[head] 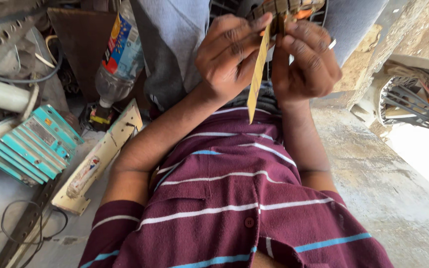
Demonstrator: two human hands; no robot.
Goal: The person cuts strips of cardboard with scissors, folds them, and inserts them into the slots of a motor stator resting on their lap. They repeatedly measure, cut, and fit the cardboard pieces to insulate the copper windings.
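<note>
The job looks like feeding a thin yellow strip (258, 74) into the slots of a wound motor core (284, 9) at the far top of the view. It goes best, I judge, if the strip stays straight and slides in without buckling. The left hand (232, 54) pinches the strip's upper part between thumb and fingers; the right hand (306, 62), wearing a ring, grips just beside it. The strip hangs between both hands, its point toward the striped maroon shirt (234, 198).
</note>
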